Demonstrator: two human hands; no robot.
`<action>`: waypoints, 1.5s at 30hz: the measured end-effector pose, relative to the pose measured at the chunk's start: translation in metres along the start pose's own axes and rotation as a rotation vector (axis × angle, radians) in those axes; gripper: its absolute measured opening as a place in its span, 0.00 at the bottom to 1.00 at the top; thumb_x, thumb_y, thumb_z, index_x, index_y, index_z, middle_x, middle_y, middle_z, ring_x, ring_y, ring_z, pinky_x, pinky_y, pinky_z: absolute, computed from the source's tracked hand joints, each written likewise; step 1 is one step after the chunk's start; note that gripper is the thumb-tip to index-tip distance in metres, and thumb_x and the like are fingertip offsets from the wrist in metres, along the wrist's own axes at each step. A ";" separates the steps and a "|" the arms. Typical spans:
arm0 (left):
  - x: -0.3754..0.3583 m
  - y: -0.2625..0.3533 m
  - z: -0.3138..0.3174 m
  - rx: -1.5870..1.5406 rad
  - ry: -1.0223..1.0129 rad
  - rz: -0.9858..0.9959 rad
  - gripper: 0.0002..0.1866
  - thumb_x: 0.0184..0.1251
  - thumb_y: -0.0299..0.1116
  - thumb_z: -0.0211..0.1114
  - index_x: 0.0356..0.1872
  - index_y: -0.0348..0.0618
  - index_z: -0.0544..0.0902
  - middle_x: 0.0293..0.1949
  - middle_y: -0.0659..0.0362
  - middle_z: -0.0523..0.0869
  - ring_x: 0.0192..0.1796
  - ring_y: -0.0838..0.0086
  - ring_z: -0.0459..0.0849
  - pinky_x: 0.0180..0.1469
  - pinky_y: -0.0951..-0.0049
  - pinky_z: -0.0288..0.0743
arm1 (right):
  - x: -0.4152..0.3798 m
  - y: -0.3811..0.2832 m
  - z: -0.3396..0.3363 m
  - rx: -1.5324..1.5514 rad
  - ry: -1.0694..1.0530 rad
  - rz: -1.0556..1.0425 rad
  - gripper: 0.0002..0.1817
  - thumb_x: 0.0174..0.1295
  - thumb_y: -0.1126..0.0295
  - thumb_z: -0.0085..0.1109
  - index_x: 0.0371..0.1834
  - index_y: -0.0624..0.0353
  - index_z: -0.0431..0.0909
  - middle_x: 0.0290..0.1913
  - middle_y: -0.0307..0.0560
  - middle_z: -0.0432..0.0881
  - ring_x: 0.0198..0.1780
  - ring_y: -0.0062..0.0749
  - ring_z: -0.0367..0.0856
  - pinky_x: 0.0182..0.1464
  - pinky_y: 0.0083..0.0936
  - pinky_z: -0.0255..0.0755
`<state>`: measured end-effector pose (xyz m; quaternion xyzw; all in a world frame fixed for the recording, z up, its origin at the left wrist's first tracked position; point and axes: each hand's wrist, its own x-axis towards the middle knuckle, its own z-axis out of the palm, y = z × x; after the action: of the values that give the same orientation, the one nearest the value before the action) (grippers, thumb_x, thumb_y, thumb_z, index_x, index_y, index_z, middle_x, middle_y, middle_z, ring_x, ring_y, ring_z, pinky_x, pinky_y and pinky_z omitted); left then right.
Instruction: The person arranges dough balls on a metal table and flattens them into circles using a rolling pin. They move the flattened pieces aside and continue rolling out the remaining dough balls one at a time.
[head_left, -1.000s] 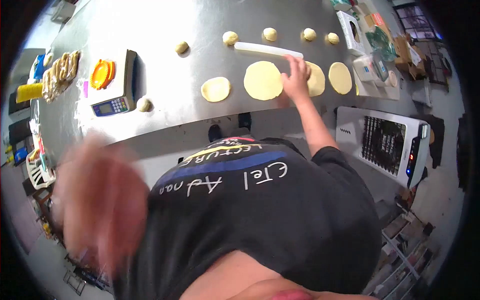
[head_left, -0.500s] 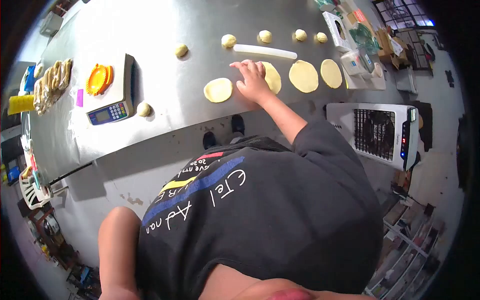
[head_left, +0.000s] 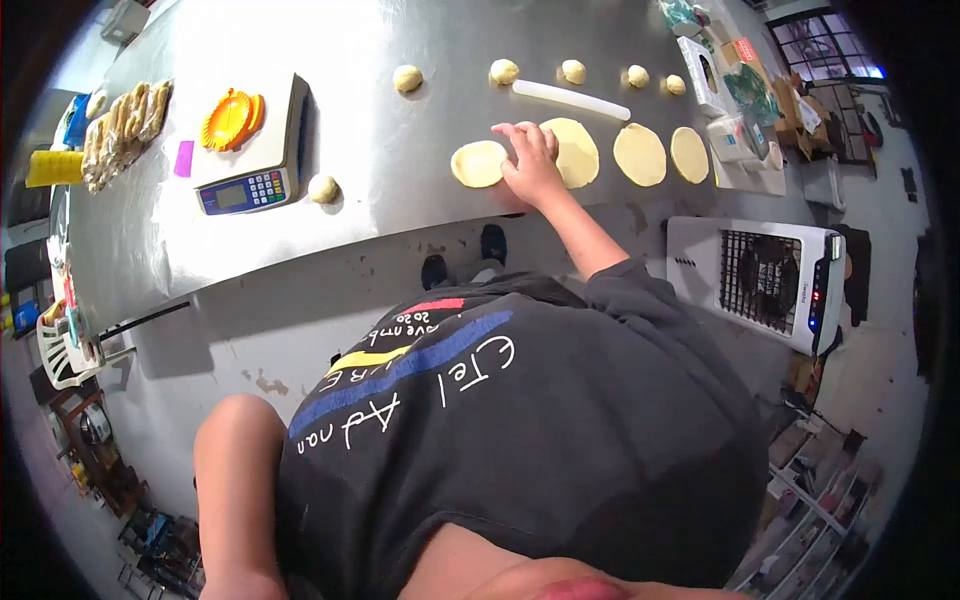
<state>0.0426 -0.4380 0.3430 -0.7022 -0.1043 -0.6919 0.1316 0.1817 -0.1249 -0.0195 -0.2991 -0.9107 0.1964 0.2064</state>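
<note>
My right hand (head_left: 533,160) is over the steel table, thumb and fingers apart. Its thumb is at the right edge of a small flat dough disc (head_left: 478,164) and appears to touch it. On the hand's other side lies a larger dough disc (head_left: 577,155), its left edge partly covered by the hand. Two more flat discs (head_left: 640,155) (head_left: 689,155) lie further right. A white rolling pin (head_left: 571,100) rests beyond the discs, below a row of dough balls (head_left: 573,71). My left hand is out of view; only the bent left arm shows.
A digital scale (head_left: 250,150) bears an orange mould (head_left: 228,120), with a dough ball (head_left: 322,188) beside it. Bagged food (head_left: 125,135) lies at the far left of the table (head_left: 400,200). Boxes and bags (head_left: 735,90) crowd its right end. A white air cooler (head_left: 755,275) stands on the floor.
The view has shifted, so the table's things appear further right. My right hand has moved closer to the small disc, its thumb now at that disc's edge.
</note>
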 end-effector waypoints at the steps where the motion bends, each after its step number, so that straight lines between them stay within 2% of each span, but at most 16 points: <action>1: -0.002 0.001 -0.003 -0.161 -0.064 -0.121 0.19 0.72 0.29 0.55 0.60 0.32 0.72 0.60 0.53 0.76 0.63 0.67 0.72 0.65 0.67 0.69 | 0.000 -0.001 -0.003 0.004 0.000 0.010 0.29 0.48 0.74 0.54 0.58 0.41 0.71 0.54 0.48 0.69 0.59 0.50 0.62 0.68 0.46 0.48; 2: -0.007 0.002 -0.003 -0.164 -0.060 -0.126 0.19 0.72 0.29 0.55 0.60 0.32 0.72 0.60 0.53 0.76 0.63 0.67 0.72 0.65 0.67 0.69 | -0.003 -0.003 -0.004 0.009 -0.003 0.026 0.29 0.49 0.74 0.54 0.58 0.42 0.71 0.54 0.48 0.69 0.59 0.50 0.63 0.66 0.46 0.51; 5: -0.039 0.007 -0.006 0.247 0.102 0.058 0.11 0.65 0.37 0.61 0.33 0.40 0.73 0.35 0.57 0.77 0.42 0.70 0.78 0.45 0.71 0.72 | -0.002 -0.001 -0.005 0.010 0.052 0.030 0.27 0.49 0.76 0.54 0.56 0.44 0.73 0.50 0.47 0.72 0.54 0.48 0.68 0.61 0.43 0.60; 8: -0.094 -0.005 -0.008 0.534 0.194 0.184 0.18 0.60 0.42 0.65 0.15 0.45 0.73 0.18 0.60 0.77 0.28 0.72 0.82 0.31 0.73 0.75 | 0.002 0.011 -0.013 0.135 -0.015 0.043 0.24 0.49 0.78 0.53 0.52 0.47 0.74 0.45 0.47 0.75 0.49 0.45 0.72 0.57 0.39 0.66; 11: -0.205 -0.075 -0.017 0.709 -0.316 -0.683 0.08 0.61 0.31 0.63 0.37 0.37 0.77 0.40 0.58 0.79 0.44 0.73 0.77 0.47 0.73 0.71 | -0.004 0.015 -0.023 0.134 0.012 0.092 0.23 0.48 0.79 0.52 0.50 0.50 0.75 0.41 0.46 0.76 0.46 0.43 0.73 0.55 0.37 0.67; 12: -0.240 -0.115 0.017 0.486 -0.049 -0.927 0.14 0.56 0.28 0.66 0.42 0.38 0.74 0.41 0.51 0.78 0.44 0.58 0.76 0.47 0.61 0.70 | -0.009 0.018 -0.027 0.139 0.006 0.117 0.23 0.48 0.79 0.51 0.50 0.51 0.75 0.41 0.46 0.76 0.46 0.43 0.73 0.55 0.38 0.67; 15: -0.316 -0.182 0.077 0.548 -0.539 -1.341 0.17 0.60 0.32 0.62 0.49 0.40 0.75 0.52 0.48 0.77 0.57 0.53 0.75 0.61 0.57 0.67 | -0.020 0.030 -0.033 0.147 0.004 0.109 0.23 0.48 0.80 0.51 0.50 0.51 0.76 0.41 0.47 0.76 0.46 0.43 0.73 0.55 0.37 0.67; 18: -0.395 -0.204 0.113 0.814 -0.970 -1.007 0.27 0.68 0.48 0.54 0.64 0.46 0.70 0.66 0.53 0.70 0.69 0.61 0.65 0.71 0.53 0.53 | -0.031 0.037 -0.037 0.161 -0.001 0.108 0.23 0.47 0.80 0.50 0.50 0.52 0.76 0.42 0.47 0.77 0.47 0.43 0.73 0.56 0.37 0.66; 26: -0.392 -0.208 0.118 0.871 -1.145 -1.117 0.30 0.72 0.56 0.44 0.71 0.55 0.63 0.73 0.57 0.60 0.76 0.60 0.51 0.72 0.38 0.38 | -0.038 0.049 -0.042 0.200 -0.102 0.148 0.21 0.48 0.77 0.51 0.48 0.54 0.77 0.40 0.47 0.78 0.47 0.42 0.74 0.56 0.37 0.65; 28: -0.389 -0.208 0.118 0.867 -1.192 -1.108 0.31 0.71 0.56 0.44 0.70 0.54 0.63 0.73 0.57 0.59 0.76 0.60 0.52 0.72 0.40 0.39 | -0.025 0.049 -0.037 0.258 -0.122 -0.008 0.19 0.49 0.76 0.52 0.47 0.54 0.77 0.40 0.46 0.78 0.47 0.43 0.74 0.56 0.38 0.65; 32: -0.407 -0.218 0.107 0.757 -1.147 -1.237 0.31 0.71 0.55 0.45 0.70 0.52 0.64 0.73 0.56 0.59 0.76 0.59 0.51 0.72 0.41 0.39 | 0.012 0.039 -0.029 0.261 -0.118 -0.024 0.20 0.50 0.76 0.52 0.50 0.53 0.76 0.43 0.46 0.77 0.51 0.42 0.73 0.59 0.38 0.63; 35: -0.413 -0.215 0.093 0.925 -0.706 -1.375 0.29 0.72 0.50 0.43 0.71 0.50 0.61 0.73 0.53 0.59 0.76 0.60 0.51 0.74 0.44 0.36 | 0.033 0.030 -0.005 0.246 -0.038 -0.121 0.21 0.51 0.74 0.52 0.52 0.52 0.74 0.48 0.47 0.76 0.55 0.45 0.71 0.62 0.40 0.62; 38: -0.421 -0.204 0.093 1.172 -0.912 -1.366 0.29 0.72 0.49 0.44 0.71 0.51 0.61 0.73 0.52 0.58 0.76 0.60 0.52 0.74 0.47 0.36 | 0.045 0.028 0.023 0.190 -0.036 -0.186 0.22 0.53 0.70 0.53 0.55 0.48 0.73 0.54 0.46 0.73 0.62 0.47 0.66 0.66 0.43 0.57; 40: -0.421 -0.203 0.087 1.115 -0.869 -1.359 0.31 0.71 0.50 0.47 0.71 0.47 0.60 0.73 0.50 0.57 0.76 0.57 0.51 0.74 0.46 0.36 | 0.049 0.028 0.033 0.056 0.053 -0.203 0.22 0.53 0.70 0.53 0.55 0.47 0.73 0.56 0.47 0.72 0.64 0.49 0.63 0.69 0.45 0.53; 42: -0.411 -0.196 0.079 0.921 -0.550 -1.457 0.36 0.67 0.53 0.53 0.71 0.42 0.60 0.73 0.46 0.56 0.76 0.56 0.51 0.73 0.43 0.36 | 0.054 0.034 0.031 0.121 0.021 -0.186 0.23 0.53 0.70 0.52 0.55 0.47 0.73 0.57 0.48 0.72 0.65 0.51 0.61 0.70 0.45 0.51; 45: -0.401 -0.170 0.087 0.979 -0.652 -1.462 0.51 0.53 0.59 0.66 0.70 0.35 0.56 0.72 0.40 0.54 0.76 0.51 0.50 0.72 0.40 0.36 | 0.053 0.044 0.016 0.145 0.031 -0.190 0.23 0.52 0.72 0.51 0.54 0.48 0.74 0.54 0.48 0.73 0.62 0.50 0.64 0.68 0.45 0.54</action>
<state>0.0601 -0.2347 -0.0514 -0.4882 -0.8310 -0.2509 -0.0904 0.1550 -0.0628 -0.0407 -0.1988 -0.9150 0.2367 0.2594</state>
